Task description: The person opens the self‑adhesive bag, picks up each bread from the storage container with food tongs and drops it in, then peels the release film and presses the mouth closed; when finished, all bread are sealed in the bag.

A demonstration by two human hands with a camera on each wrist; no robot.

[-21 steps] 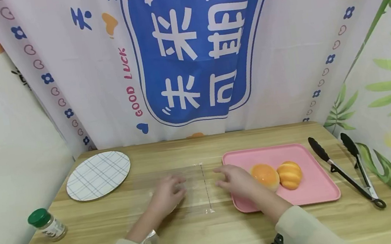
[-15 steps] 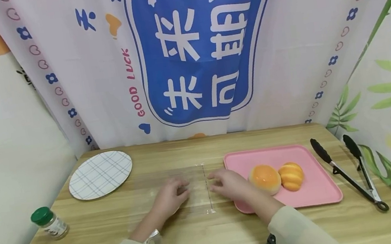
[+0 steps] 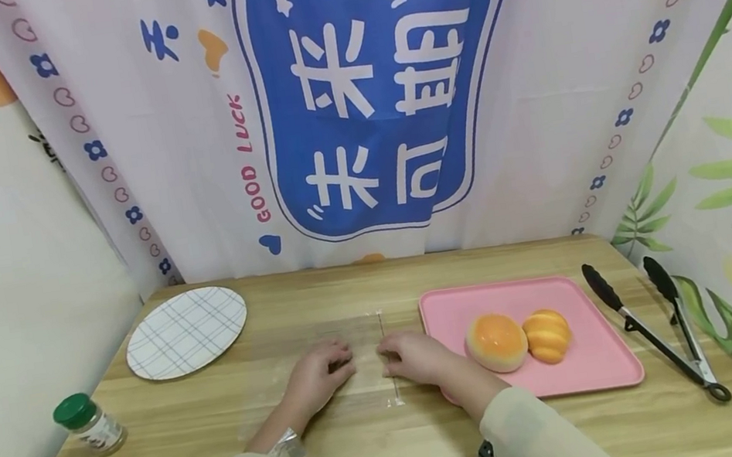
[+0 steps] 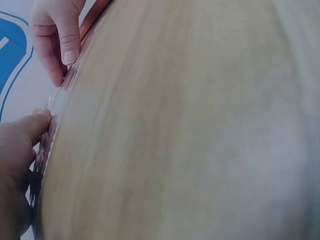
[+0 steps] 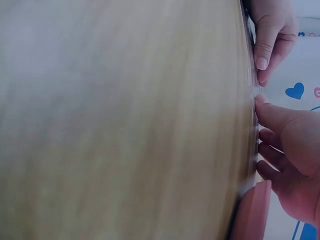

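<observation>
A clear plastic sheet, bag-like, lies flat on the wooden table, with a thin dark line down its right end. My left hand rests on its middle, thumb and bent fingers apart. My right hand has its fingertips at the dark line near the right end. In the right wrist view, the right thumb and fingers touch down separately along the surface. The left wrist view shows both hands close together at its left side, the sheet's glossy film beneath them.
Right of my hands, a pink tray holds a round bun and a ridged bread roll. Black-tipped tongs lie farther right. On the left are a checked plate and a green-capped jar.
My right hand has moved left from the tray's edge and lowered to the sheet's right end. My left hand stays over the sheet's middle, slightly lower in view.
</observation>
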